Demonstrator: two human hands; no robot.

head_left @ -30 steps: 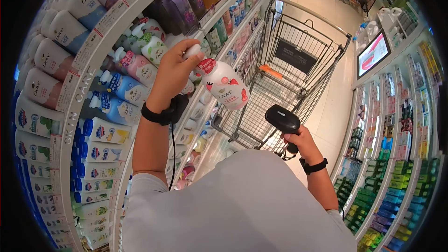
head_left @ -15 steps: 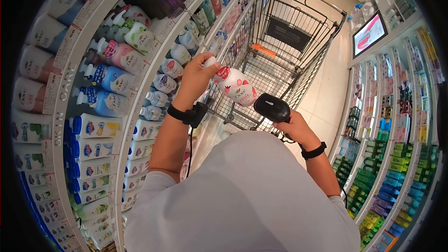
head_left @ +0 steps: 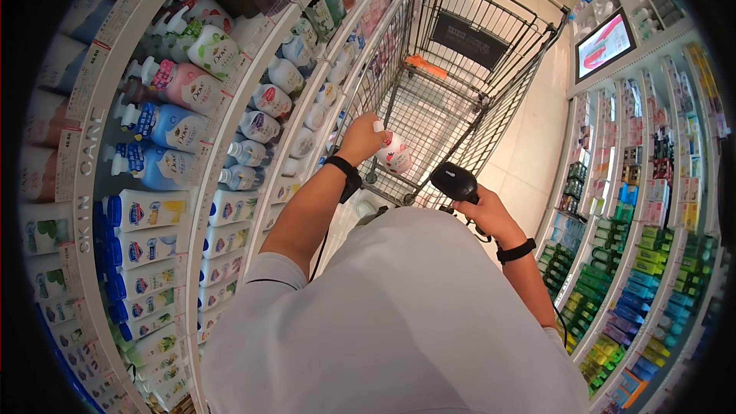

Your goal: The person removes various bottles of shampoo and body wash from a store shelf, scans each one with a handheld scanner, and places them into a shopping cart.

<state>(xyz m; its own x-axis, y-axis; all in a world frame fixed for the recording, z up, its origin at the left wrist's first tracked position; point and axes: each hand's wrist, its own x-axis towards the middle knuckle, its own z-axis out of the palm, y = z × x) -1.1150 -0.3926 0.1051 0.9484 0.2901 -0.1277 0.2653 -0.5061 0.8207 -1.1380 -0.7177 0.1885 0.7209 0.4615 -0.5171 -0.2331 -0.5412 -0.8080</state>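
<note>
My left hand grips a white Dove bottle with red strawberry pictures by its top end. The bottle is tilted, and its base points toward my lower right, over the near end of the shopping cart. In my right hand is a black handheld scanner, fingers closed round its handle. The scanner's head is a short distance right of the bottle, near the cart's front rim.
Shelves at left hold pump bottles and white tubes with blue caps. A small orange panel shows in the cart. On the right stand shelves of green bottles and a lit screen.
My left hand has carried the bottle forward and down, away from me, over the cart. My right hand has shifted slightly, and the scanner's head now points more upward.
</note>
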